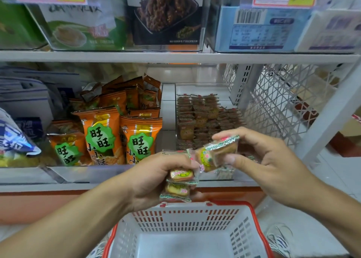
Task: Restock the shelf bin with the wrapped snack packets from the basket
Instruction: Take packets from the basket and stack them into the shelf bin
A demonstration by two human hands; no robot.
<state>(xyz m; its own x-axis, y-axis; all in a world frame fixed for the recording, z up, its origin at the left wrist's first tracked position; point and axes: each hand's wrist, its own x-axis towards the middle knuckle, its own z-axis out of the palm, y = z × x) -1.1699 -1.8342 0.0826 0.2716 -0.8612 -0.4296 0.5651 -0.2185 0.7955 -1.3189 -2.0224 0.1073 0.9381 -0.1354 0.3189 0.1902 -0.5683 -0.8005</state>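
My left hand (156, 177) grips a small stack of wrapped snack packets (180, 182) just above the basket's far rim. To its right, my right hand (259, 160) pinches two more wrapped packets (218, 153) between thumb and fingers, in front of the clear shelf bin (224, 176). That bin holds several rows of the same brown packets (201, 121). Below my hands sits the white basket with a red rim (187, 236); the part of its floor that shows is bare.
Orange snack bags (117, 132) fill the bin to the left, with blue-and-white bags (17, 138) beyond. An upper shelf (175, 57) carries boxed goods and price tags. A white mesh panel (283, 105) and shelf post (332, 113) stand at the right. My shoe (279, 240) is beside the basket.
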